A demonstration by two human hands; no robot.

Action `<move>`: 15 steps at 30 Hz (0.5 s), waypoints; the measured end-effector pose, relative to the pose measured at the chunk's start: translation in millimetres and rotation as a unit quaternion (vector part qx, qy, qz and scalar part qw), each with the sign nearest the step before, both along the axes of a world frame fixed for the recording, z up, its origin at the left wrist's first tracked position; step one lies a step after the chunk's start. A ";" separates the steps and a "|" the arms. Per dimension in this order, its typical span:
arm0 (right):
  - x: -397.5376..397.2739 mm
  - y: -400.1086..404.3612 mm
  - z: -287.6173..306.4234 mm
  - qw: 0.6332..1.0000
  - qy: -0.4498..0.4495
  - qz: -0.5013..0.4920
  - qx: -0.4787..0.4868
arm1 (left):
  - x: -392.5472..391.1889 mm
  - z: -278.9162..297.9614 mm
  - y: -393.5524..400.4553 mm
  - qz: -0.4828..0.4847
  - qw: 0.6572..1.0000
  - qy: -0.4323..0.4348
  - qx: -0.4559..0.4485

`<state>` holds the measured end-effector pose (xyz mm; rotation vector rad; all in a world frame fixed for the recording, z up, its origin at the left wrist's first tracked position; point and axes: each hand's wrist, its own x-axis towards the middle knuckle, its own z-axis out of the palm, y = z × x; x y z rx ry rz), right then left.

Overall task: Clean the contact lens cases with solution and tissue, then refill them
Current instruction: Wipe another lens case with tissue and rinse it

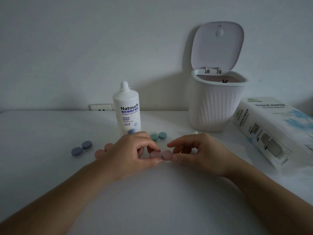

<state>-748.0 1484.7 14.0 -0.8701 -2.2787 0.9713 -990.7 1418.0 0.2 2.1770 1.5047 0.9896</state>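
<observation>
Head view, from the left: a blue lens case [82, 148] lies well left of the left hand [130, 153]. Both hands pinch a pink lens case [161, 155] between them, the right hand [198, 154] on its right cap. Beyond the knuckles stand the uncapped solution bottle [126, 109] and a green lens case [158, 136]. Beyond the right hand sits an open white bin [215, 106]; right of it, a tissue paper pack [271, 131].

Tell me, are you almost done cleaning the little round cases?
Probably not, though I can't tell which cases are already clean. Done: the solution bottle is uncapped and the bin is open. In hand: both hands, left hand and right hand, hold the pink case, caps on. Left: the blue case and green case sit closed; the tissue paper box waits.
</observation>
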 end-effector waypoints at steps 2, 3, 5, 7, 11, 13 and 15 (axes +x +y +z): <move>0.4 3.7 -3.4 1.000 0.004 -0.025 0.010 | -2.1 1.6 -1.9 0.030 0.999 0.028 0.002; 0.3 6.1 -5.3 0.999 0.005 -0.042 0.014 | -3.0 3.1 -2.7 0.037 0.998 0.041 0.007; 0.3 9.9 -8.5 0.998 -0.002 -0.059 0.029 | -5.1 7.0 -5.0 0.034 0.997 0.058 0.025; -0.1 11.6 -11.3 0.997 -0.021 -0.063 0.042 | -9.9 10.7 -11.2 0.048 0.996 0.065 0.033; -0.4 11.7 -15.1 0.993 -0.043 -0.083 0.066 | -25.4 8.7 -31.0 0.115 0.991 0.055 0.040; -3.9 10.7 -15.4 0.991 -0.053 -0.093 0.084 | -30.9 5.0 -40.9 0.156 0.985 0.052 0.042; -6.6 11.2 -12.7 0.986 -0.076 -0.109 0.103 | -31.9 2.2 -49.4 0.180 0.981 0.052 0.046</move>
